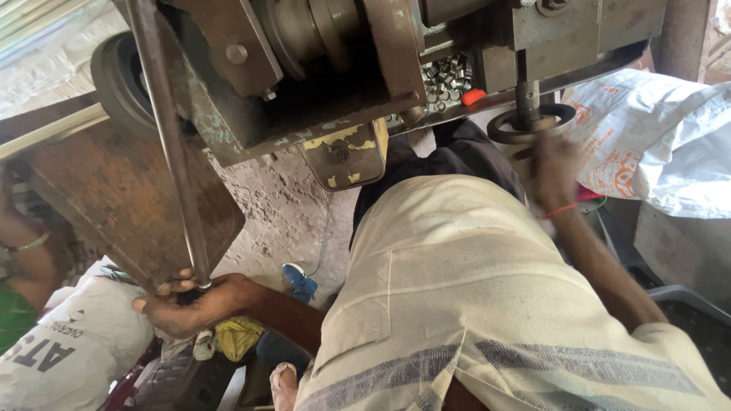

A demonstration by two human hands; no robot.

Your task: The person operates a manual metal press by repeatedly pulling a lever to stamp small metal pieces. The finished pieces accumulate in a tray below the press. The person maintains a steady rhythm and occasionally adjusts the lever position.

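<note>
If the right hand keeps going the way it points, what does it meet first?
Probably the dark ring under the press's vertical rod; the right hand is blurred and may already touch it.

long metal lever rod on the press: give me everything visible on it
The lever rod is a thin, round bar of dull grey metal, unpainted and worn-looking. It slants from the top of the machine down and slightly right, in front of a rusty brown plate. The left hand grips its lower end, fingers wrapped round. Its top attachment is out of view.
</note>
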